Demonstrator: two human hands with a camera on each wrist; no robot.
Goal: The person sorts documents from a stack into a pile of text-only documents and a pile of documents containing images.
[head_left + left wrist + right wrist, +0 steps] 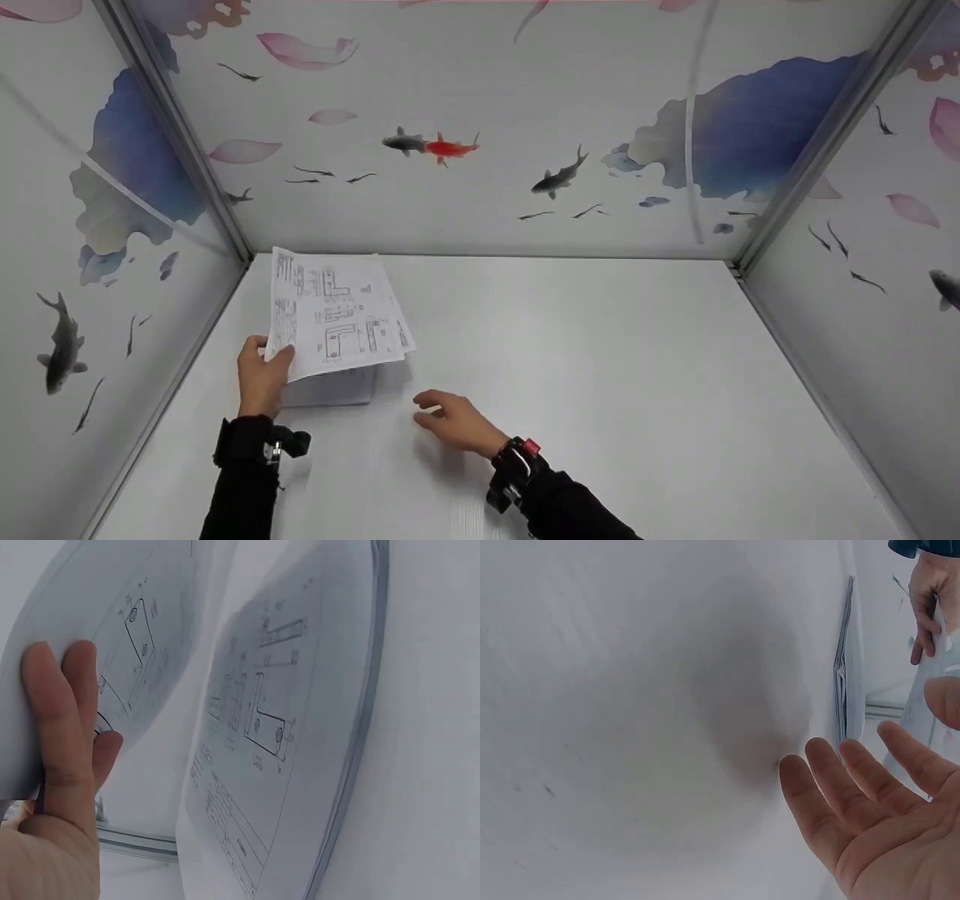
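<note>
My left hand (260, 379) pinches the left edge of some printed sheets (337, 319), thumb on top and fingers beneath. They carry line drawings of L-shaped parts and are raised at a tilt. Under them a stack of papers (330, 390) lies on the table, partly covered. In the left wrist view, fingers (64, 727) spread against the underside of the held sheet (161, 607), while the stack below (259, 712) shows similar drawings. To the right of the papers, my right hand (461, 424) hovers over the table, fingers slightly bent and holding nothing; its palm shows in the right wrist view.
The white table (600, 360) meets a back wall (465, 202) printed with fish and petals. A left wall (45, 247) and a right wall (847, 262) enclose the sides, with metal strips at the corners. The papers lie at the table's left.
</note>
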